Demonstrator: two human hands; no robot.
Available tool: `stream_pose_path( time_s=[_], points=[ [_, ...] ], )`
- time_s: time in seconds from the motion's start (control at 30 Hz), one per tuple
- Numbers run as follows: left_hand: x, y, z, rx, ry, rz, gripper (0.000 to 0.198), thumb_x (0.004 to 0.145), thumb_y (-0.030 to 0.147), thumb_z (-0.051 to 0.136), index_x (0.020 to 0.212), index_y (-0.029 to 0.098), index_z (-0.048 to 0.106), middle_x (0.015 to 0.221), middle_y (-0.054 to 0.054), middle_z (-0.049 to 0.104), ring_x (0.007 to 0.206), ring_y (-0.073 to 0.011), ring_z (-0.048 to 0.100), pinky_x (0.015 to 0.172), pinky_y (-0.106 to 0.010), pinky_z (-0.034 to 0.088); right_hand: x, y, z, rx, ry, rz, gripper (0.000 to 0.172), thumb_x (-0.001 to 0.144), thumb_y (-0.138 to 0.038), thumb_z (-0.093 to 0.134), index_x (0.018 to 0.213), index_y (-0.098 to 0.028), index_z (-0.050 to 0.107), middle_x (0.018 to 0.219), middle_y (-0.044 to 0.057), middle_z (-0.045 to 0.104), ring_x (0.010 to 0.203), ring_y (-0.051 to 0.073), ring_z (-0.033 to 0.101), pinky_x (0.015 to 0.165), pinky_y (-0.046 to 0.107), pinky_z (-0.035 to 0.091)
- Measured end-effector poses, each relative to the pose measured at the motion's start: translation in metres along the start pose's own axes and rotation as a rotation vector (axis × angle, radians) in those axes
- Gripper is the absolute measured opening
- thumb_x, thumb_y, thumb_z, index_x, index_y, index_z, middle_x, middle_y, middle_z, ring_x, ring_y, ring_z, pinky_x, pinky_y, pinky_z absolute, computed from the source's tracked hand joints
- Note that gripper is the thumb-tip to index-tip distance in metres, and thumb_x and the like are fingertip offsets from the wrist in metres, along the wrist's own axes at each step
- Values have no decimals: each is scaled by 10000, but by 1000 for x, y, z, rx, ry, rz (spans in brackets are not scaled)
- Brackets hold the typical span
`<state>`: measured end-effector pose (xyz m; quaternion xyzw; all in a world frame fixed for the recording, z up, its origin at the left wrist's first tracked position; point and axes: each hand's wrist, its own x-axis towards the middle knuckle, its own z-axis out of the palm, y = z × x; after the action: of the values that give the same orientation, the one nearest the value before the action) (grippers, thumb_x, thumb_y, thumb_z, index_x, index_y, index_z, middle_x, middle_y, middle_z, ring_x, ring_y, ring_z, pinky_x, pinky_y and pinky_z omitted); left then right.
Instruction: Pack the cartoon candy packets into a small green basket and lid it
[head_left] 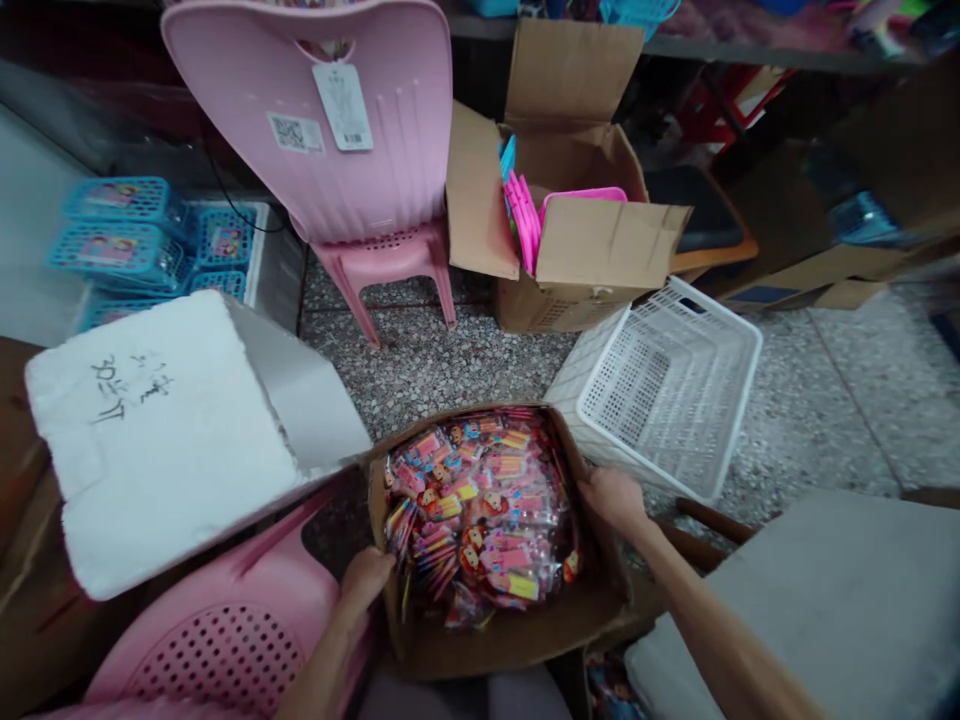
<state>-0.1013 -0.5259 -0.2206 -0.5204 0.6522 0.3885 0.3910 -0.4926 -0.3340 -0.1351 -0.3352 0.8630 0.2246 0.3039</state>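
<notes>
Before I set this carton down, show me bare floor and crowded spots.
Speckled floor shows bare between the pink chair, the styrofoam box and the white plastic basket; another patch lies right of that basket. It's crowded around the held carton: the styrofoam box, a pink perforated seat and the basket sit close.

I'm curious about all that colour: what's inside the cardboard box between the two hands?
The cardboard box between the left hand and right hand holds many clear plastic packets, some showing red-haired cartoon figures. The upper packets hide whatever lies beneath them.
</notes>
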Motion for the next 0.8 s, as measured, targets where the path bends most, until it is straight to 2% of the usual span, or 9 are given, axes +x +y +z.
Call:
stream_pose_path(
  time_s=[0.1,0.2,0.37,0.6,0.8],
  points=[
    [-3,-1,-1,27,26,-18,332,891,218,456,694,149,714,845,-145,751,893,-269,714,657,-275,431,-23,-7,1,34,24,7,306,975,-343,507,994,-134,730,983,182,720,964,331,690,797,379,530],
    [-11,-6,-1,60,54,-22,290,875,210,472,735,164,721,937,-156,755,982,-282,704,712,-283,458,-37,-10,3,70,28,28,275,965,-329,525,971,-143,727,981,170,724,965,334,690,783,372,526],
    [-38,-18,-2,103,94,-3,302,884,225,447,840,159,738,1054,-177,737,1063,-288,678,807,-305,480,-61,-4,4,98,19,77,277,982,-338,522,996,-147,721,971,164,725,977,344,687,755,362,512],
    [-105,-15,-31,238,108,21,400,915,233,357,945,130,742,1053,-175,734,1067,-285,674,865,-327,480,-105,9,-14,129,1,139,288,999,-356,503,1014,-155,709,976,157,721,977,347,680,723,366,473],
    [-175,-8,-70,236,92,11,428,907,246,341,924,157,759,1043,-168,745,1055,-290,689,863,-348,495,-154,26,-47,217,-9,143,259,1004,-347,488,1020,-204,703,990,123,725,981,334,672,705,347,431]
  ],
)
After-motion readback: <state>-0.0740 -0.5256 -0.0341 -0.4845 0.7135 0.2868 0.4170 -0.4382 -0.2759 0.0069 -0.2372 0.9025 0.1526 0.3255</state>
